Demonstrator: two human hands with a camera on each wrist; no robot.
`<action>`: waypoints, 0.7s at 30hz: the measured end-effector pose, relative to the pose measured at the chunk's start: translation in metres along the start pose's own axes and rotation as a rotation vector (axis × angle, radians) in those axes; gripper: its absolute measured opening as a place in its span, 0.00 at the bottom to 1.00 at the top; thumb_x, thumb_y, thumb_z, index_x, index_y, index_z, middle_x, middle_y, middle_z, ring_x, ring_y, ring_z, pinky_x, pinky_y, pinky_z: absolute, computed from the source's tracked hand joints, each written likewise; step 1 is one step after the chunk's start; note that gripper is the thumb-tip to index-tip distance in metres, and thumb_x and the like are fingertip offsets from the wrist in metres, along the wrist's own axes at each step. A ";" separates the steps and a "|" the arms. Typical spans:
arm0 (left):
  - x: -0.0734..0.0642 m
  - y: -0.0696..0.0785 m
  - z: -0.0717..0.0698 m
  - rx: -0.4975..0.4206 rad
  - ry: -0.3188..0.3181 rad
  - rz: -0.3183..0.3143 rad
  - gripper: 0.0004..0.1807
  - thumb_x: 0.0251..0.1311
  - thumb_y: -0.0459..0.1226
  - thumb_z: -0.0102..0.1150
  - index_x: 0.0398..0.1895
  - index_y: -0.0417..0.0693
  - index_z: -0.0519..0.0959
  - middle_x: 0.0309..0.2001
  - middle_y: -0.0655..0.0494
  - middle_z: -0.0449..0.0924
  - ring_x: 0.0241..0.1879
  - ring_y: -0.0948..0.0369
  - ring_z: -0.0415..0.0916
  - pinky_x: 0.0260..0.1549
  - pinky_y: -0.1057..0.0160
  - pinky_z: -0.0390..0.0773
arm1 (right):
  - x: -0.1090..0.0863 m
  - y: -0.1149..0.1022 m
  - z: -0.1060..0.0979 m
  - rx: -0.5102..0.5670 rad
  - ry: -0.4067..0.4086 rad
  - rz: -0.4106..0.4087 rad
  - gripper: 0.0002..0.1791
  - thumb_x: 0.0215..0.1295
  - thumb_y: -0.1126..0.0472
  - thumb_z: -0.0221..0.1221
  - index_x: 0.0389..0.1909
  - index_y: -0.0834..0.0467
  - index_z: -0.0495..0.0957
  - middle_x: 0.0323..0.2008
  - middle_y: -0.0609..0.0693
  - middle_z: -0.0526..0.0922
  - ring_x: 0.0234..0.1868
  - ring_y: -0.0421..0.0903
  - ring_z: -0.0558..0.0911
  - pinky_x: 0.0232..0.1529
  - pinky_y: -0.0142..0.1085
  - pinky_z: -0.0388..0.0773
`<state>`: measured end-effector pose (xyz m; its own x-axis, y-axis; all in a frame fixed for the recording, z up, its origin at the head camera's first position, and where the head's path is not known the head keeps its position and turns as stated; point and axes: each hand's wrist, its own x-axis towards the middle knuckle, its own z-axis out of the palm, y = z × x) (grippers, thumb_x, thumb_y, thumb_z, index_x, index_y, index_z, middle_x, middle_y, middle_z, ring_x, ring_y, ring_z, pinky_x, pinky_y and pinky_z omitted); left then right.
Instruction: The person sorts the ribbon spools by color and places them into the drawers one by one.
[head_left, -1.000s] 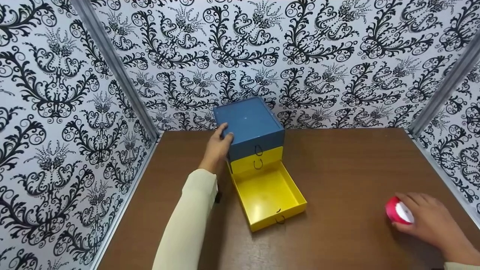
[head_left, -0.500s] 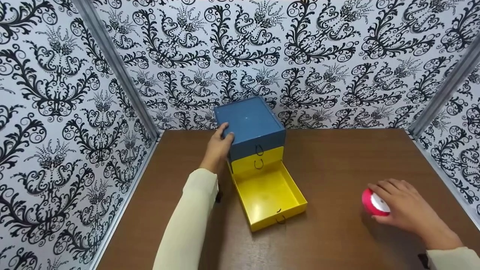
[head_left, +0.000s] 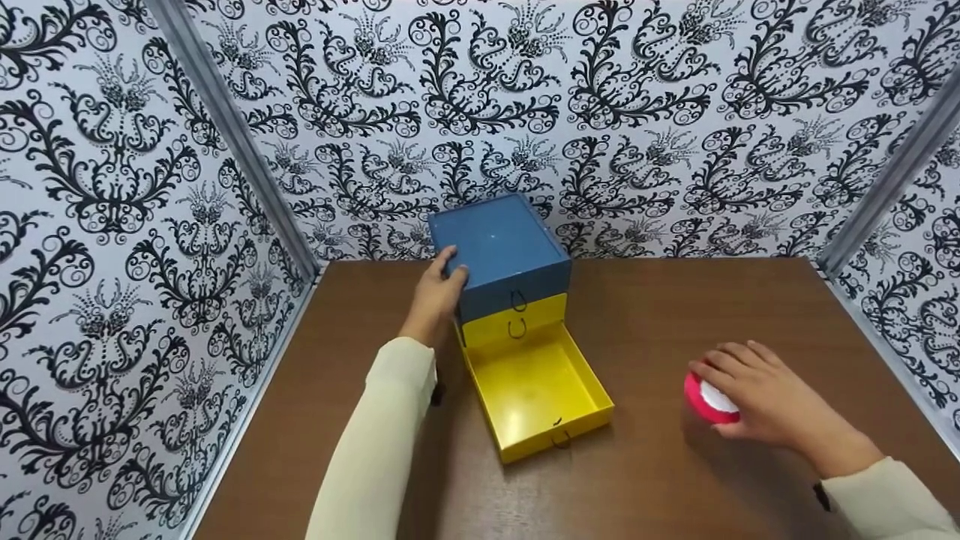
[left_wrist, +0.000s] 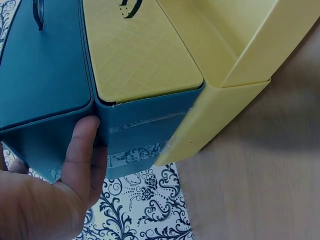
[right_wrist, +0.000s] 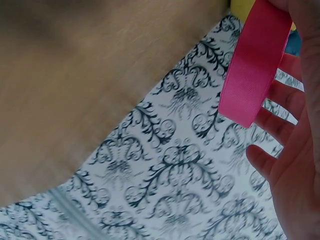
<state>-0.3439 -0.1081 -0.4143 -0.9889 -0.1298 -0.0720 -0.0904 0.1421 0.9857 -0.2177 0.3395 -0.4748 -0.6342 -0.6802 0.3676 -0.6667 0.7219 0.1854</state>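
Observation:
In the head view my right hand holds a pink ribbon roll with a white side, over the table right of the drawer. The right wrist view shows the ribbon roll's satin edge with fingers spread behind it. My left hand rests on the upper left edge of a blue and yellow drawer box. Seen from the left wrist, its fingers press against the blue side wall. The bottom yellow drawer is pulled out, with bare floor showing.
Small black loop handles hang on the drawer fronts. A brown wooden table carries everything. Behind and at the sides stand white walls with black floral patterning, joined by grey metal posts.
My right hand has carried the pink ribbon roll leftward and slightly away from me, closer to the pulled-out yellow drawer. My left hand stays on the drawer box.

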 end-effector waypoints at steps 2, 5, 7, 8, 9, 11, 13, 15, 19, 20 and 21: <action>0.000 0.000 -0.001 0.044 -0.003 0.005 0.28 0.62 0.44 0.52 0.66 0.66 0.62 0.68 0.54 0.55 0.65 0.57 0.54 0.60 0.56 0.59 | 0.008 -0.001 -0.002 -0.001 -0.003 -0.033 0.45 0.27 0.41 0.69 0.53 0.56 0.75 0.47 0.54 0.76 0.53 0.57 0.69 0.56 0.55 0.55; 0.001 0.000 -0.002 0.095 -0.002 0.016 0.28 0.62 0.45 0.51 0.66 0.66 0.62 0.68 0.54 0.55 0.65 0.57 0.53 0.60 0.56 0.59 | 0.020 -0.002 -0.004 -0.009 -0.006 -0.082 0.43 0.26 0.44 0.69 0.52 0.56 0.76 0.47 0.55 0.76 0.53 0.58 0.69 0.54 0.56 0.57; 0.001 0.000 -0.002 0.112 0.003 0.023 0.28 0.62 0.45 0.51 0.66 0.66 0.62 0.68 0.54 0.55 0.66 0.57 0.53 0.61 0.56 0.58 | 0.028 -0.004 -0.004 -0.015 -0.016 -0.104 0.43 0.26 0.44 0.69 0.52 0.55 0.76 0.47 0.55 0.76 0.53 0.59 0.69 0.55 0.56 0.57; 0.001 0.000 -0.002 0.104 0.004 0.022 0.28 0.62 0.45 0.52 0.66 0.66 0.62 0.68 0.54 0.55 0.66 0.57 0.53 0.61 0.56 0.58 | 0.032 -0.005 -0.005 -0.019 -0.024 -0.112 0.43 0.27 0.44 0.70 0.52 0.55 0.75 0.48 0.55 0.76 0.53 0.59 0.69 0.55 0.56 0.57; 0.001 0.000 -0.002 0.100 0.005 0.023 0.28 0.62 0.45 0.52 0.66 0.66 0.62 0.68 0.54 0.55 0.65 0.57 0.53 0.61 0.57 0.58 | 0.037 -0.006 -0.005 -0.023 -0.035 -0.119 0.43 0.27 0.44 0.70 0.52 0.55 0.75 0.48 0.55 0.76 0.53 0.59 0.69 0.56 0.56 0.57; 0.001 0.000 -0.002 0.083 0.004 0.020 0.28 0.62 0.45 0.52 0.66 0.66 0.62 0.68 0.53 0.55 0.65 0.56 0.54 0.59 0.56 0.60 | 0.046 -0.008 -0.007 -0.035 -0.065 -0.133 0.43 0.28 0.43 0.70 0.53 0.54 0.75 0.49 0.54 0.76 0.53 0.58 0.68 0.57 0.56 0.56; 0.001 -0.001 -0.002 0.062 0.003 0.010 0.28 0.62 0.45 0.52 0.66 0.66 0.62 0.68 0.53 0.56 0.63 0.56 0.56 0.57 0.54 0.63 | 0.055 -0.011 -0.009 -0.049 -0.101 -0.150 0.44 0.29 0.42 0.70 0.54 0.54 0.74 0.49 0.54 0.76 0.54 0.58 0.68 0.58 0.56 0.57; 0.001 -0.001 -0.001 0.042 0.002 0.004 0.27 0.62 0.44 0.52 0.66 0.66 0.63 0.68 0.53 0.56 0.62 0.55 0.58 0.55 0.52 0.65 | 0.065 -0.015 -0.011 -0.061 -0.133 -0.173 0.45 0.29 0.41 0.70 0.55 0.53 0.74 0.50 0.54 0.75 0.54 0.58 0.67 0.58 0.57 0.57; 0.001 0.000 0.000 0.030 0.012 0.012 0.27 0.61 0.44 0.53 0.65 0.65 0.64 0.67 0.52 0.57 0.61 0.57 0.57 0.57 0.54 0.63 | 0.084 -0.022 -0.013 -0.082 -0.185 -0.222 0.48 0.28 0.40 0.71 0.57 0.53 0.72 0.51 0.54 0.75 0.55 0.58 0.67 0.58 0.58 0.58; 0.001 0.000 0.000 0.034 0.014 0.016 0.27 0.61 0.44 0.53 0.65 0.65 0.64 0.67 0.52 0.57 0.62 0.57 0.57 0.57 0.55 0.62 | 0.088 -0.023 -0.013 -0.085 -0.200 -0.231 0.48 0.29 0.40 0.71 0.58 0.52 0.71 0.51 0.54 0.74 0.55 0.58 0.67 0.58 0.58 0.57; 0.001 0.000 0.000 0.033 0.012 0.016 0.27 0.62 0.44 0.53 0.65 0.65 0.63 0.67 0.52 0.57 0.63 0.57 0.56 0.59 0.56 0.60 | 0.093 -0.025 -0.012 -0.088 -0.213 -0.242 0.49 0.29 0.40 0.71 0.58 0.52 0.71 0.52 0.54 0.74 0.55 0.58 0.67 0.58 0.58 0.57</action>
<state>-0.3447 -0.1082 -0.4143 -0.9887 -0.1393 -0.0546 -0.0791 0.1764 0.9811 -0.2550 0.2601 -0.4342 -0.5357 -0.8377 0.1060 -0.7773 0.5382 0.3258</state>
